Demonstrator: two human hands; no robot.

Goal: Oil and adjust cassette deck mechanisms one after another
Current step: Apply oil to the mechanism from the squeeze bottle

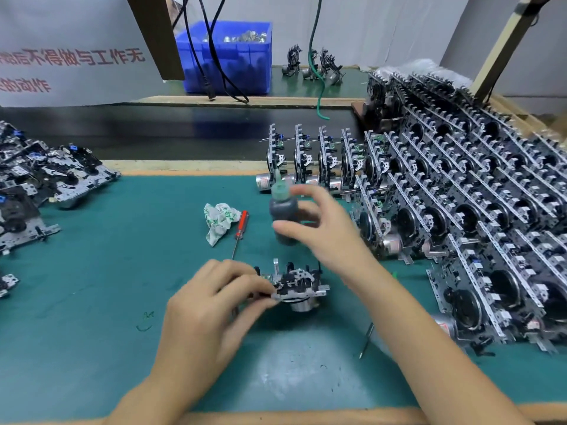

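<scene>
One cassette deck mechanism (302, 285) lies on the green mat (122, 271) near the front centre. My left hand (214, 302) pinches its left end between fingers and thumb. Just behind it a dark oil bottle (283, 213) with a green nozzle stands upright. My right hand (322, 228), blurred, sits around the bottle from the right. Its fingers are spread, and its thumb crosses the front of the bottle without a closed grip.
A red-handled screwdriver (241, 230) and a crumpled cloth (219, 220) lie left of the bottle. A thin metal tool (366, 340) lies by my right forearm. Rows of upright mechanisms (460, 210) fill the right side. More mechanisms (46, 176) are heaped at the left, and a blue crate (245, 56) stands behind.
</scene>
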